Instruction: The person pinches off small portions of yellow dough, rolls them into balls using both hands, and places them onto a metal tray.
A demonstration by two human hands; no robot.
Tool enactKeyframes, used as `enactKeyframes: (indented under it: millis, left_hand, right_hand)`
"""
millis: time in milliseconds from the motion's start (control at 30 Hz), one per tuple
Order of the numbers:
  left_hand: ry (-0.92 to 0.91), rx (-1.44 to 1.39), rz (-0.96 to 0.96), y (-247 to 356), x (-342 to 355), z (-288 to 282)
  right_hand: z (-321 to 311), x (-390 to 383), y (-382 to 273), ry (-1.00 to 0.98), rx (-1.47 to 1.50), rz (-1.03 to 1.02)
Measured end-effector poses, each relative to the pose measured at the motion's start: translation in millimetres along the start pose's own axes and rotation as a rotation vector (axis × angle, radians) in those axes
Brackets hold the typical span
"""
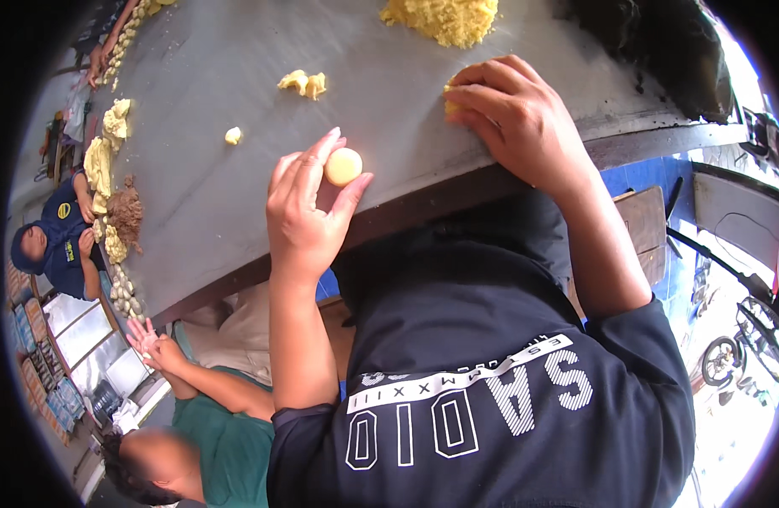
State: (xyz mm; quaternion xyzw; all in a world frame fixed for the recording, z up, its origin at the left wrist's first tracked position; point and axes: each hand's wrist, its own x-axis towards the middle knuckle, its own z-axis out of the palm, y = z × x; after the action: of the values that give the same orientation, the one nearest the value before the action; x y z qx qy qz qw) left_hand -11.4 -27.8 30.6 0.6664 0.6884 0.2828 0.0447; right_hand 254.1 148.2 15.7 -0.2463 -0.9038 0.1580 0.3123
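Observation:
My left hand (pixel 305 203) holds a smooth, pale yellow dough ball (pixel 343 167) between thumb and fingers, just over the near edge of the grey table (pixel 237 195). To the right, my right hand (pixel 512 114) is closed on a small piece of crumbly yellow dough (pixel 450 103), mostly hidden behind the fingers. Beyond it lies a large heap of crumbly yellow dough (pixel 444 19). Some torn lumps of paler dough (pixel 303 84) rest farther off, left of centre. A small round dough piece (pixel 233 135) sits nearer the left.
Pale dough slabs (pixel 99 165), a brown crumbly mound (pixel 125 212) and rows of small dough pieces (pixel 123 292) line the left side. Co-workers in dark blue (pixel 63 229) and green (pixel 220 432) work there. A black plastic bag (pixel 677 59) lies at the far right.

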Motion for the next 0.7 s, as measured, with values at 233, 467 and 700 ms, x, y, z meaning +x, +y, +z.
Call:
enactKeyframes:
  millis: [233,467,700]
  left_hand:
    - [0.145,-0.927,-0.112,-17.3,87.8,-28.5]
    - [-0.011,0.25,0.194,-82.5,79.1,-1.3]
    - [0.067,0.105,-0.215,-67.9,51.0,-13.9]
  right_hand:
    - [-4.3,-1.1,3.2,-0.046,0.042,0.019]
    - [-10.0,-5.1,-0.9,0.018,0.052,-0.066]
    - [-31.5,-5.9,-23.0,-0.105,-0.089,0.107]
